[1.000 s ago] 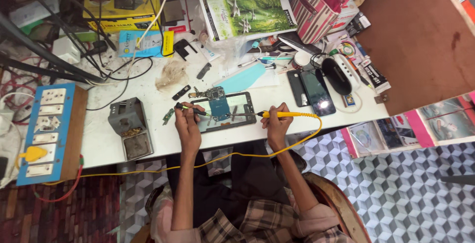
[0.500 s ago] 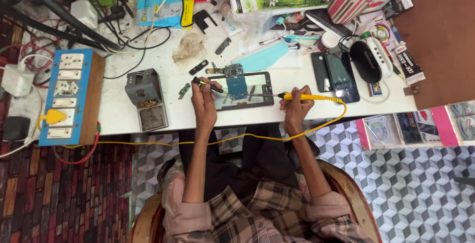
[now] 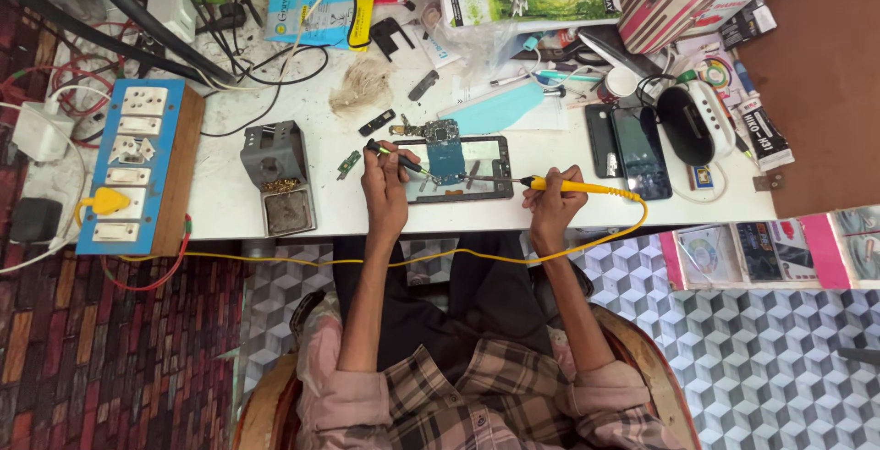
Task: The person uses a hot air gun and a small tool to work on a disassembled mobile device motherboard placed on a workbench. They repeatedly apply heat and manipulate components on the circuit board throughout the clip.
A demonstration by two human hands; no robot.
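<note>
Head view showed the right hand (image 3: 550, 207) gripping a yellow soldering iron (image 3: 573, 186), its tip reaching toward the blue circuit board (image 3: 446, 159) on a tablet (image 3: 490, 175). The left hand (image 3: 383, 189) pinched tweezers (image 3: 396, 158) beside that board. Farther off lay two phones (image 3: 628, 150).

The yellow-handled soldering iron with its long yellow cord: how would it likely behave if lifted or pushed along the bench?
The yellow-handled soldering iron, gripped in the right hand, looks slim and rigid, so probably light. Its round handle might roll if laid on the white bench. The yellow cord sags below the bench edge, so it is likely floppy and could drag or tug.
</note>
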